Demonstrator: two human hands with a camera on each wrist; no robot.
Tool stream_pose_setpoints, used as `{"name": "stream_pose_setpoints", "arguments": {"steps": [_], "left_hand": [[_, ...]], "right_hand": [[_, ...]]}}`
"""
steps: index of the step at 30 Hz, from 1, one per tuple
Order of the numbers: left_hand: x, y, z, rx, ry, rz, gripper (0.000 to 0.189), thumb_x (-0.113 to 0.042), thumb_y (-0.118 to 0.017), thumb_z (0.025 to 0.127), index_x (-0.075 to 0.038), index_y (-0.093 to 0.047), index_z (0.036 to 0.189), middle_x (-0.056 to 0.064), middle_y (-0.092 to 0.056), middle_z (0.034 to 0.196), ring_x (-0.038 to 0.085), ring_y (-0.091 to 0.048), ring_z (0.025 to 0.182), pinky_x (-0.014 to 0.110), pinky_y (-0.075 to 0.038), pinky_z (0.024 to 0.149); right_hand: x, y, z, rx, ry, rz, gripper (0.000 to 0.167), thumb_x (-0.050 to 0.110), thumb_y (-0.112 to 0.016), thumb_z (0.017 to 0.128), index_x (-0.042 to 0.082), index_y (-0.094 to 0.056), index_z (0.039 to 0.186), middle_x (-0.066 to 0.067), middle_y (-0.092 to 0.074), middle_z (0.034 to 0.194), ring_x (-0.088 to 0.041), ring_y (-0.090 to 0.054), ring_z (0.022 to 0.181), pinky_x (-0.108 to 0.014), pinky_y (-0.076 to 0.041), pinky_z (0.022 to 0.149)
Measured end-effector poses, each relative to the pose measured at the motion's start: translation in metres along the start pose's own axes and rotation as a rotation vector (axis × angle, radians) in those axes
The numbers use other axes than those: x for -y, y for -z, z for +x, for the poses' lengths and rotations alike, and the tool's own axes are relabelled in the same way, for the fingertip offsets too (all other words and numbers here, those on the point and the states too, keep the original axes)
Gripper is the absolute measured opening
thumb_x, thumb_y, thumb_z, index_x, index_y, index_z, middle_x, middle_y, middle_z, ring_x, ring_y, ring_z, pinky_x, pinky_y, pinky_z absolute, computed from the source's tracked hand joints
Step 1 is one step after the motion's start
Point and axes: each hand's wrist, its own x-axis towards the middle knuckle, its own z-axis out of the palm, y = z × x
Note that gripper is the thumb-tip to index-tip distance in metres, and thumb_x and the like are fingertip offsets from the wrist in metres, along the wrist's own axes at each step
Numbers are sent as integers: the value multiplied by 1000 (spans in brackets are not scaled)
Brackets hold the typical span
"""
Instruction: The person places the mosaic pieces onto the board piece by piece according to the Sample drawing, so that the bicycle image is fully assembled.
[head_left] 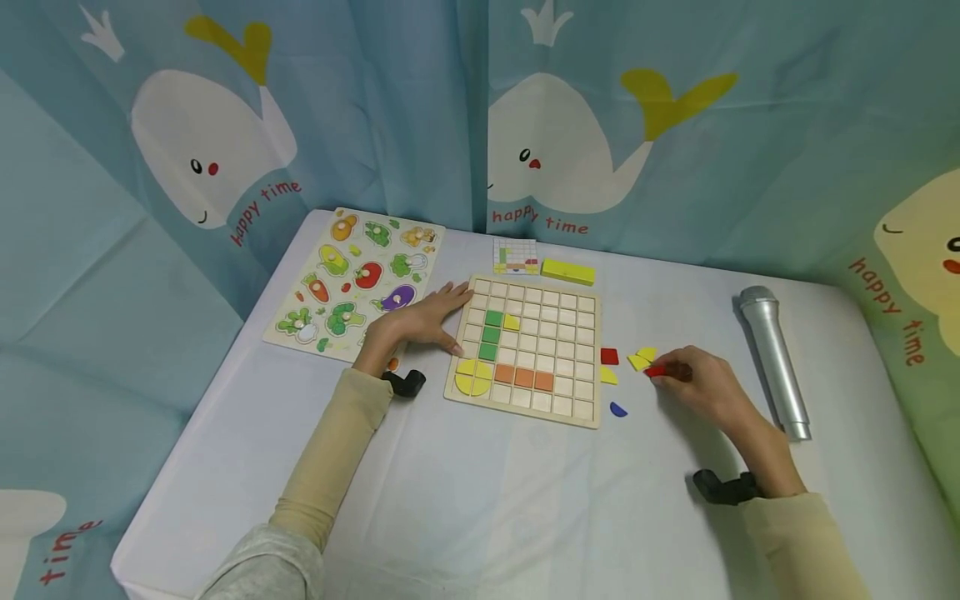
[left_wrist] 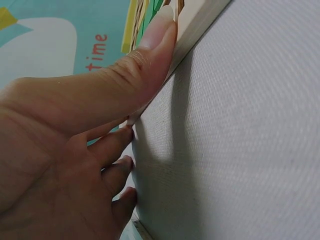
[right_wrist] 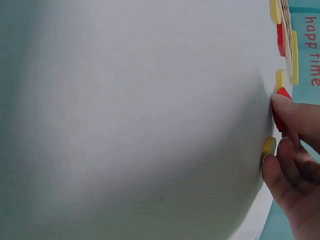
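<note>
Right hand (head_left: 701,383) pinching 1 red piece (head_left: 655,372) between thumb and fingers, a hold apparently suited to its small size; the piece is right of the gridded board (head_left: 546,341), near loose yellow pieces (head_left: 638,362). Left hand (head_left: 426,322), fingers spread, touches the board's left edge, presumably steadying it. On the board lie 3 green squares (head_left: 490,335) and 3 orange squares (head_left: 524,378). The patterned card (head_left: 515,250) beyond the far edge is probably placed for easy viewing.

The white-covered table (head_left: 450,508) bears a grid board (head_left: 543,346), loose pieces (head_left: 610,357), vegetable puzzle (head_left: 384,252) and microphone (head_left: 777,362).
</note>
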Motion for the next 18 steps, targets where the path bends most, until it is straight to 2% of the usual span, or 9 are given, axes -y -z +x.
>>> {"name": "stream_pose_setpoints", "arguments": {"steps": [5,11,13,16,18], "left_hand": [[-1,0,-1,1,-9,0,109,-21,-86,83,-11,-16,166,6,-1,175,29,8,161,52,-2,130],[-1,0,-1,-2,-2,-5,110,-21,-87,82,-13,-16,166,4,-1,175,27,8,161,52,-1,130],[-1,0,-1,-1,0,-7,110,-21,-87,82,-13,-16,166,4,-1,175,27,8,161,51,-1,130],[-1,0,-1,-1,-1,-6,110,-21,-87,82,-13,-16,166,4,-1,175,27,8,161,51,-1,130],[-1,0,0,1,0,-6,110,-21,-87,82,-14,-16,166,3,-1,175,26,8,161,51,-1,131]], "right_hand": [[4,-1,-1,15,-12,13,20,3,-74,91,-6,-71,109,-25,-72,105,-33,-65,88,-48,-58,81],[14,0,1,22,11,64,33,5,-73,93,1,-69,126,-26,-69,121,-38,-67,100,-57,-58,91],[18,-1,2,29,34,83,34,4,-72,93,4,-69,127,-23,-69,123,-36,-68,100,-50,-60,90],[24,-5,6,44,67,126,28,3,-71,94,7,-73,121,-18,-72,120,-32,-69,98,-28,-60,85],[29,-8,8,51,82,150,22,3,-71,94,8,-76,115,-16,-74,117,-30,-70,96,-14,-55,80]]}}
